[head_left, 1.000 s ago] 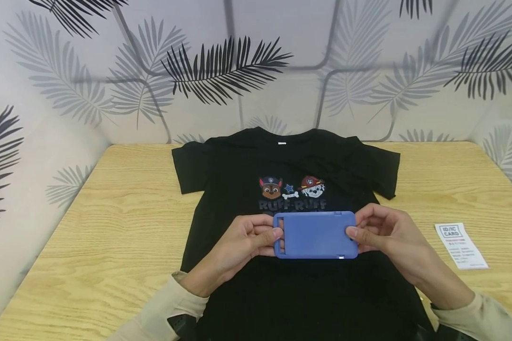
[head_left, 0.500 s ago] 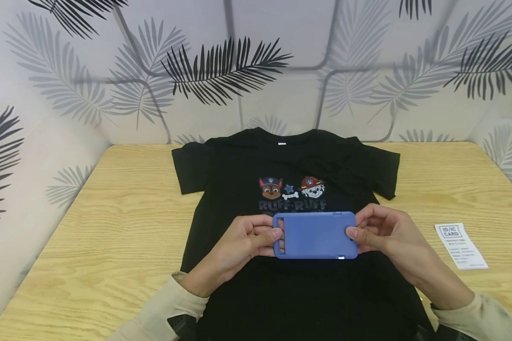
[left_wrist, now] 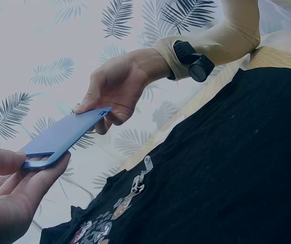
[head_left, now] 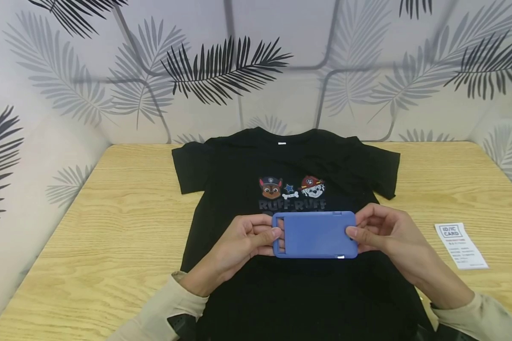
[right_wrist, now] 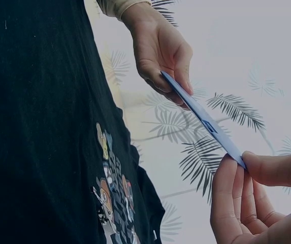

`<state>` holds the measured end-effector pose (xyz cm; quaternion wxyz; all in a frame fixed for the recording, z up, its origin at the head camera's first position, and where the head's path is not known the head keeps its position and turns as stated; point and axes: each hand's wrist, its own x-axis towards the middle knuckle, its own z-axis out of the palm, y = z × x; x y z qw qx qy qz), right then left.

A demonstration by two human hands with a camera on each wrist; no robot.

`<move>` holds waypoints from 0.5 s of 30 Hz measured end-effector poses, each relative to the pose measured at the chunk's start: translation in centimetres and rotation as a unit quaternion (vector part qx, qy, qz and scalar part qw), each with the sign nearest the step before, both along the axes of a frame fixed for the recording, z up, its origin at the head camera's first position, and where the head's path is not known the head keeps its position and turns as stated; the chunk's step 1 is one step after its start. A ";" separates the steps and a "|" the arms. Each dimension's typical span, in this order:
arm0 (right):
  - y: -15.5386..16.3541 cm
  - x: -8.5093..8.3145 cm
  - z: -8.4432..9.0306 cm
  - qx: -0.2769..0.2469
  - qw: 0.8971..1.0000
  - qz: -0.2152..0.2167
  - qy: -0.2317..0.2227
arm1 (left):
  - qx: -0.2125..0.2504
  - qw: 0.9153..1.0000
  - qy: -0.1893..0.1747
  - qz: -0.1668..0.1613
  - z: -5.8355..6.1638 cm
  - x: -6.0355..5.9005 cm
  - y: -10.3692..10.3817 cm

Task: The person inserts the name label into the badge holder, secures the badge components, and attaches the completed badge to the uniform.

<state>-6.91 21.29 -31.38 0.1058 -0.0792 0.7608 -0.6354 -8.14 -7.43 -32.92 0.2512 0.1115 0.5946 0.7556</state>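
Note:
A blue plastic card holder (head_left: 317, 235) is held up over a black T-shirt (head_left: 247, 293), its long side running left to right in the head view. My left hand (head_left: 247, 241) pinches its left end, by the cut-out slot, with the thumb in front and fingers behind. At the opposite end, my right hand (head_left: 388, 237) grips the edge between thumb and fingers. In the left wrist view the card holder (left_wrist: 66, 133) appears tilted and apart from the shirt. The right wrist view shows the card holder (right_wrist: 206, 119) nearly edge-on.
On the wooden table (head_left: 123, 208) the shirt lies spread out, with cartoon dogs printed on its chest. A white paper slip (head_left: 461, 246) marked ID/IC CARD lies right of my right hand. A leaf-patterned wall covering (head_left: 277, 94) rises behind the table.

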 end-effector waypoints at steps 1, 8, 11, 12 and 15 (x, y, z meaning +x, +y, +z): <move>0.0 0.0 0.0 0.000 1.000 0.000 0.000 | 0.000 1.000 0.001 0.000 0.0 0.0 0.0; 0.0 0.0 0.0 0.006 1.000 -0.001 0.000 | 0.001 1.000 0.002 0.000 0.0 0.0 0.0; 0.0 0.0 0.0 0.008 1.000 -0.001 -0.001 | -0.001 1.000 0.002 0.001 0.1 0.0 -0.1; 0.0 0.0 0.0 0.008 1.000 -0.001 -0.002 | -0.002 1.000 0.001 0.002 0.1 0.0 -0.1; 0.0 -0.1 0.0 0.008 1.000 -0.002 -0.003 | 0.000 1.000 0.001 0.002 0.1 0.0 -0.1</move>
